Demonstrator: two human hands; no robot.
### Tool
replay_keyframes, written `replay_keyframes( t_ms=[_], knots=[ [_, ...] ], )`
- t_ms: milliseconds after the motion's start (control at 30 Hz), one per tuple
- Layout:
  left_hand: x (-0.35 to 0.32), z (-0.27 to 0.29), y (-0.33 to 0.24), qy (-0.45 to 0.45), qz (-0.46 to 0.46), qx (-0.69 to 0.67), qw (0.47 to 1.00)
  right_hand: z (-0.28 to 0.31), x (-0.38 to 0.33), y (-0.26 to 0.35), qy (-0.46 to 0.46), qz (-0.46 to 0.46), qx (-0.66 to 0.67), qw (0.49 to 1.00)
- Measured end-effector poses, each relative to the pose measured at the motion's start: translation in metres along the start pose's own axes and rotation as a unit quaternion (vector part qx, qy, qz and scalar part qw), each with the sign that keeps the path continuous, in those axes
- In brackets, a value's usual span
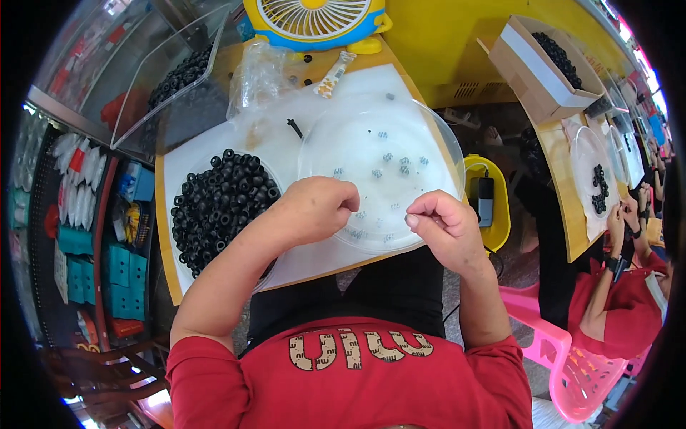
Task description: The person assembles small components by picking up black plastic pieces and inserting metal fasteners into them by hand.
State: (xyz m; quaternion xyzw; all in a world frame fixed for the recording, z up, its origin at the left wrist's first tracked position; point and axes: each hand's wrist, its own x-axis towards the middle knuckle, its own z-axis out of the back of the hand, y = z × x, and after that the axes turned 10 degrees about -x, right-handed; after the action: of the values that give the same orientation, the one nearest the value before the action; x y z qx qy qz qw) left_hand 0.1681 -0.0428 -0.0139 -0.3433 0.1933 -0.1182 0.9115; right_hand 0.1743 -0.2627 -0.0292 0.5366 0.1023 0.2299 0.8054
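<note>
Both of my hands are over the near part of a clear round tray with several tiny greyish clusters spread on it. My left hand is closed with its fingers curled down; whatever is in them is hidden. Pinched together are the thumb and fingertips of my right hand, and anything between them is too small to make out. A gap separates the two hands. Left of the tray, by my left forearm, lies a heap of black ring-like pieces with holes in a round clear dish.
A yellow and blue fan stands at the table's far edge, near a crumpled clear bag and a small wrapped packet. A clear bin of black pieces is far left. Right, a yellow bucket and a person at another table.
</note>
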Motion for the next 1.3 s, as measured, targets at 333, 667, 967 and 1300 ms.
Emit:
replay_keyframes(
  t_ms=[333,667,967,1300],
  knots=[
    [0.003,-0.018,-0.006,-0.003,0.004,0.134,0.991,-0.004,0.001,0.004,0.019,0.001,0.018,1.000],
    [-0.017,-0.014,-0.022,-0.133,-0.062,-0.035,0.989,-0.022,0.014,0.005,0.063,-0.045,0.026,0.997],
    [-0.028,-0.018,-0.025,-0.153,-0.026,-0.277,0.948,-0.026,0.010,0.010,0.095,-0.097,0.192,0.972],
    [-0.023,-0.012,-0.012,-0.066,0.061,-0.601,0.794,-0.033,0.008,0.019,-0.052,0.195,-0.114,0.973]
  ],
)
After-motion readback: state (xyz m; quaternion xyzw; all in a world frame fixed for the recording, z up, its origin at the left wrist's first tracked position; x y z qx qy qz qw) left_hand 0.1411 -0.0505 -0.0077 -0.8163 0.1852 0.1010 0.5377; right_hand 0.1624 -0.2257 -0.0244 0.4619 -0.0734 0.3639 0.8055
